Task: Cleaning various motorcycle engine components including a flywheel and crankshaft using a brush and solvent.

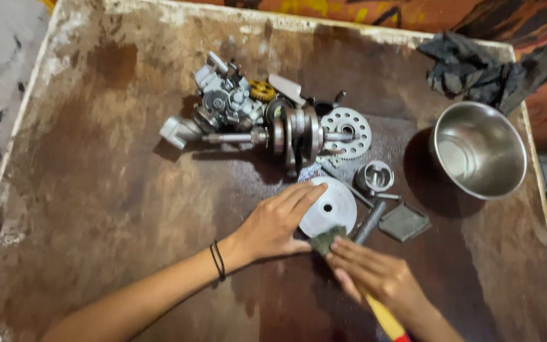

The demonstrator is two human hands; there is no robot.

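The desk (109, 190) is a brown, stained board with pale worn edges. At about 11 o'clock from the middle lies a heap of grey engine parts (226, 104), with a small yellow gear (262, 90) at its right side. Just right of it lies a crankshaft (292, 134), and a toothed wheel (347, 132) touches its right end.

The left hand (273, 223) lies flat at about 6 o'clock, fingers stretched and close together, pressing on the left edge of a white disc (329, 208). The disc lies on the desk below the crankshaft and has a small hole in the middle. The right hand (375, 273) is at 5 o'clock from the disc, fingers curled around a brush with a yellow handle (384, 316); its dark bristles (325, 240) touch the lower edge of the disc.

Right of the disc stand a small piston (375, 176), a metal pin (370, 221) and a flat grey plate (404, 221). At 3 o'clock stands a steel bowl (480, 150), and a dark rag (485, 66) lies at 1 o'clock.
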